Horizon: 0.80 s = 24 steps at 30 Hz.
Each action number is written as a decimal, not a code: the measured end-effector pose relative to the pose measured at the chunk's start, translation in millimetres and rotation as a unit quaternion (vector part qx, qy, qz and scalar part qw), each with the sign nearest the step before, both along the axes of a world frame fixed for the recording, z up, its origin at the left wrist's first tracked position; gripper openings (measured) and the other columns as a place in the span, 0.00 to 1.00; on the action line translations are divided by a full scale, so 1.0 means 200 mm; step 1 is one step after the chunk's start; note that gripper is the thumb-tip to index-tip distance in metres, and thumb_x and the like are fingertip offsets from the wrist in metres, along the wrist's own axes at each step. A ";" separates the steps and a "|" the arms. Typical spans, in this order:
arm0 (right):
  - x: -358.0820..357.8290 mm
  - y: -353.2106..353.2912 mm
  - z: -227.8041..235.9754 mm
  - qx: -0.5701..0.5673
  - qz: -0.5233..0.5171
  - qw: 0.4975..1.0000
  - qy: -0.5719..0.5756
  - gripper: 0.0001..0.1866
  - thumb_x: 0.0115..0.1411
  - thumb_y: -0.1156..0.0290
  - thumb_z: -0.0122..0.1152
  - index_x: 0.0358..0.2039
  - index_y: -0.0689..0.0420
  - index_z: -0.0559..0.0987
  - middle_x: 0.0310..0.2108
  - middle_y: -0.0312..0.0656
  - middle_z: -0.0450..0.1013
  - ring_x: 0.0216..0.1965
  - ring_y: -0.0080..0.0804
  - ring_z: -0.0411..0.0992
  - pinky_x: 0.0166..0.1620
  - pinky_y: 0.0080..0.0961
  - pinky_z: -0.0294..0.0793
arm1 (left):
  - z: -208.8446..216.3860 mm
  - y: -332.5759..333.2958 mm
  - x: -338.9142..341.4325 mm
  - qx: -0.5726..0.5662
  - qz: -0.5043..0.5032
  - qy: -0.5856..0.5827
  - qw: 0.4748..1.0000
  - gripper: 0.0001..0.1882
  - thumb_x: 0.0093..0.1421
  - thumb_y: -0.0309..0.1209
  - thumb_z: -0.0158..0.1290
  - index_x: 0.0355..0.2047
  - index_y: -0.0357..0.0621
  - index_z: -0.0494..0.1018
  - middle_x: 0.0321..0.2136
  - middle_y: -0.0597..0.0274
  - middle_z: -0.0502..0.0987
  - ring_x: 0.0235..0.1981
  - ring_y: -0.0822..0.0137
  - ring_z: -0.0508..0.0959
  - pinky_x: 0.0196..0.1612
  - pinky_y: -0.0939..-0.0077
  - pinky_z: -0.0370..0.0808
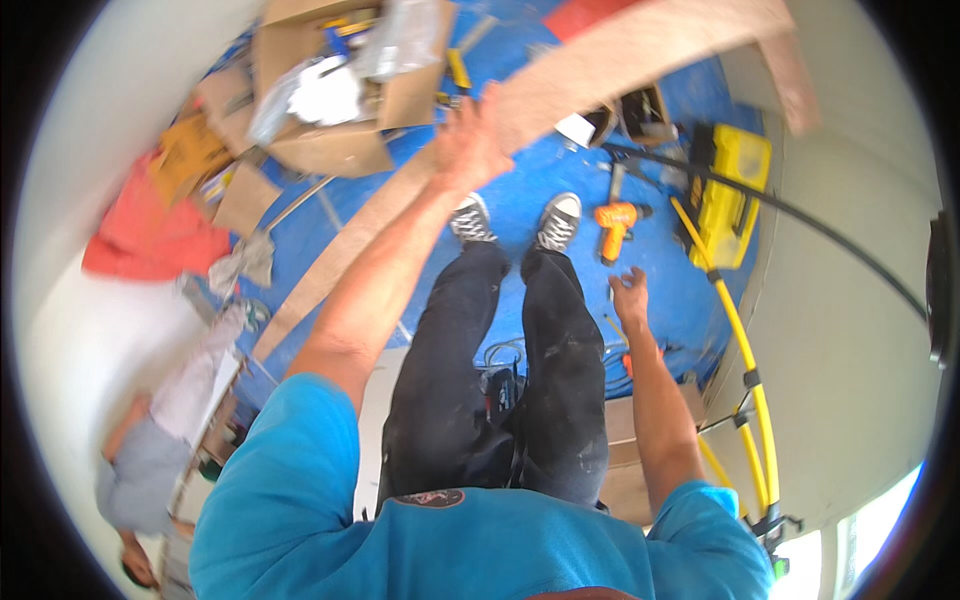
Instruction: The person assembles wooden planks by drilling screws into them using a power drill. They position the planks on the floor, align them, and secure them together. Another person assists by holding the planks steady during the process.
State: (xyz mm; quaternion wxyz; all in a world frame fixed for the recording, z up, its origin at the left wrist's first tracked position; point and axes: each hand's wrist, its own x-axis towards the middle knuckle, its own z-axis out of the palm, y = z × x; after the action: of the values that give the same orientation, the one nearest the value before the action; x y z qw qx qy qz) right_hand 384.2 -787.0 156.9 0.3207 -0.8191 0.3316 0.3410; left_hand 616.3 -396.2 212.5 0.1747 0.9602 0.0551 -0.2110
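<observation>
A long, flat board (610, 65) of pale, pinkish-tan wood, smooth-faced and faintly grained, runs slantwise above the blue floor covering (660, 315), from low on the left, past the cardboard box (335, 155), to the upper right, looking bowed and much broader toward that end. The left hand (468, 145) lies on it partway along, fingers spread, though I cannot tell how firmly they grip; the right hand (630, 298), near the orange drill (615, 225), has bent fingers, and whether they pinch anything is unclear.

the board (600, 62) is tan, the drill (614, 220) orange, the floor (680, 310) blue, the toolbox (728, 212) yellow and black.
</observation>
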 end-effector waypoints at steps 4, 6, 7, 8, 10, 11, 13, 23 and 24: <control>0.10 0.13 0.45 0.037 -0.001 0.999 0.026 0.39 0.62 0.61 0.72 0.68 0.66 0.67 0.55 0.52 0.78 0.56 0.43 0.75 0.60 0.37 0.73 | 0.61 0.09 -0.16 -0.030 0.017 -0.062 0.997 0.68 0.35 0.35 0.79 0.76 0.52 0.53 0.60 0.41 0.69 0.59 0.38 0.74 0.56 0.43 0.76; 0.17 0.18 0.60 0.046 0.046 0.998 0.009 0.39 0.62 0.61 0.72 0.68 0.65 0.66 0.52 0.48 0.78 0.51 0.38 0.77 0.52 0.35 0.77 | 0.95 0.15 -0.24 -0.053 0.032 -0.105 0.993 0.67 0.33 0.34 0.78 0.75 0.52 0.55 0.55 0.42 0.70 0.54 0.39 0.74 0.54 0.44 0.75; 0.22 0.19 0.67 0.084 0.050 0.995 -0.001 0.38 0.63 0.62 0.71 0.68 0.65 0.66 0.52 0.48 0.78 0.49 0.38 0.78 0.52 0.35 0.77 | 1.11 0.19 -0.28 -0.056 0.045 -0.135 0.988 0.66 0.33 0.33 0.77 0.75 0.54 0.56 0.53 0.42 0.71 0.53 0.40 0.74 0.55 0.44 0.74; 0.27 0.20 0.73 0.110 0.048 0.993 0.002 0.37 0.63 0.63 0.71 0.67 0.66 0.66 0.51 0.49 0.78 0.47 0.38 0.78 0.52 0.34 0.77 | 1.28 0.24 -0.33 -0.082 0.051 -0.157 0.983 0.65 0.34 0.31 0.76 0.75 0.56 0.57 0.53 0.43 0.71 0.53 0.40 0.73 0.56 0.45 0.74; 0.41 0.25 0.84 0.146 0.071 0.987 0.003 0.36 0.64 0.65 0.70 0.67 0.67 0.66 0.50 0.49 0.78 0.44 0.36 0.79 0.51 0.33 0.77 | 1.60 0.30 -0.42 -0.060 0.069 -0.199 0.976 0.66 0.34 0.31 0.77 0.75 0.59 0.57 0.52 0.45 0.71 0.53 0.41 0.73 0.56 0.45 0.73; 0.48 0.26 0.90 0.159 0.095 0.983 0.001 0.36 0.64 0.65 0.70 0.67 0.67 0.66 0.49 0.49 0.78 0.43 0.35 0.78 0.50 0.33 0.77 | 1.75 0.32 -0.46 -0.056 0.074 -0.224 0.970 0.66 0.34 0.31 0.77 0.76 0.59 0.57 0.52 0.45 0.71 0.53 0.42 0.74 0.56 0.45 0.74; 0.62 0.30 1.02 0.163 0.183 0.969 -0.018 0.35 0.64 0.66 0.70 0.65 0.70 0.67 0.46 0.49 0.79 0.41 0.34 0.79 0.47 0.32 0.78 | 2.07 0.37 -0.54 -0.047 0.083 -0.265 0.960 0.66 0.34 0.31 0.77 0.76 0.60 0.57 0.53 0.46 0.71 0.52 0.44 0.74 0.56 0.46 0.74; 1.04 1.32 1.85 0.361 0.571 0.726 -0.127 0.38 0.64 0.57 0.72 0.66 0.65 0.68 0.44 0.44 0.78 0.39 0.26 0.75 0.37 0.25 0.75 | 3.59 0.46 -1.01 0.086 0.116 -0.420 0.896 0.66 0.32 0.45 0.79 0.74 0.57 0.60 0.47 0.51 0.73 0.47 0.51 0.78 0.47 0.56 0.76; 1.00 1.51 2.02 0.413 0.584 0.685 -0.141 0.38 0.64 0.57 0.72 0.66 0.65 0.68 0.45 0.44 0.78 0.41 0.26 0.75 0.40 0.25 0.76 | 3.72 0.46 -1.08 0.101 0.114 -0.444 0.883 0.65 0.33 0.46 0.79 0.73 0.56 0.61 0.46 0.51 0.74 0.45 0.52 0.79 0.45 0.57 0.77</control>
State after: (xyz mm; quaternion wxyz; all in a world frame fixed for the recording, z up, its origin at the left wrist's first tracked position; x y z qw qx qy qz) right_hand 583.6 -485.3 560.1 0.4056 -0.6701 -0.4373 0.4418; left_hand 400.8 -304.8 955.5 0.1061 0.9528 0.1019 0.2656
